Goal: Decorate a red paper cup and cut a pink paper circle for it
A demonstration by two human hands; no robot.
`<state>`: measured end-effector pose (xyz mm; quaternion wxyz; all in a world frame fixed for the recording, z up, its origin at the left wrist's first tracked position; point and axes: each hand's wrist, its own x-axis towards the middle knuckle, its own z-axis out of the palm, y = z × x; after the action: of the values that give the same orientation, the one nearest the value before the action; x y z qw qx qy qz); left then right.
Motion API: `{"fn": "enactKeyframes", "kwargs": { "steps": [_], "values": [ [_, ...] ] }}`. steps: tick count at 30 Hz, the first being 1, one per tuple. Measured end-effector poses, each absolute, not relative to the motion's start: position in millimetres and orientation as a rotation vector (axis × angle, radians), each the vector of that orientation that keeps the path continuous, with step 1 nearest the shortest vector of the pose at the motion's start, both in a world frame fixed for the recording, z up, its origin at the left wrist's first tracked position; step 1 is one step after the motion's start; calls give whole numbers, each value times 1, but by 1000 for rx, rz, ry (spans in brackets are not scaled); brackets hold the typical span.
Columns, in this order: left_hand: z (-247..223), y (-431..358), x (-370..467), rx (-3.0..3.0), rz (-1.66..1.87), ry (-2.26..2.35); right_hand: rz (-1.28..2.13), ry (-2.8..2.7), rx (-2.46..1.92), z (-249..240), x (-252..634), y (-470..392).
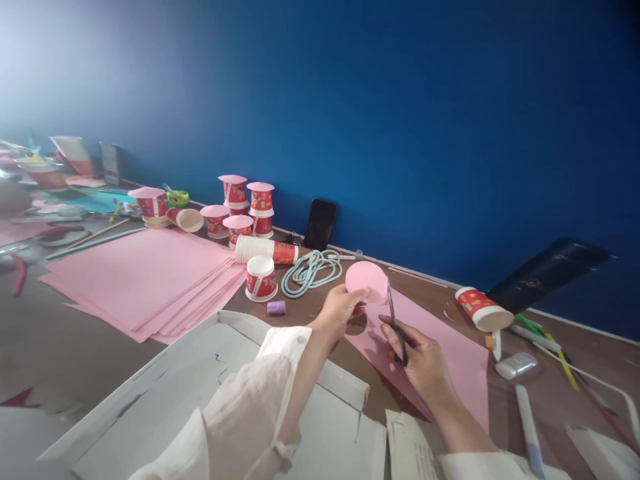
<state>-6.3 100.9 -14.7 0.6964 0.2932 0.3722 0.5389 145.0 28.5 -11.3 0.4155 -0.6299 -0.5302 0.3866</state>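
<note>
My left hand (344, 308) pinches the lower edge of a round pink paper disc (367, 280) between thumb and fingers. Dark-handled scissors (399, 333) are in my right hand (420, 360), with the fingers around the handles. The blades point up along the right edge of the disc. Beneath my hands lies a pink paper sheet (457, 360) on the brown table. A red and white paper cup (261, 280) stands upside down to the left of my hands, next to a coil of light blue cord (311, 272).
Pink sheets (140, 277) lie at the left. Several red cups with pink discs on top (235, 193) stand near the blue wall, beside a phone (321, 223). An open white box (150, 413) is in front. A purple cap (276, 307) and a tipped cup (483, 309) lie nearby.
</note>
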Motion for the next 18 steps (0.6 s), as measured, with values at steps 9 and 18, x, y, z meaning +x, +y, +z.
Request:
{"fn": "enactKeyframes", "kwargs": {
  "steps": [9,18],
  "values": [
    [-18,103,-6,665,1230,821,959,-1335,-1595,-11,145,28],
    [-19,104,-6,683,1244,814,963,-1328,-1614,-11,145,29]
  ]
}}
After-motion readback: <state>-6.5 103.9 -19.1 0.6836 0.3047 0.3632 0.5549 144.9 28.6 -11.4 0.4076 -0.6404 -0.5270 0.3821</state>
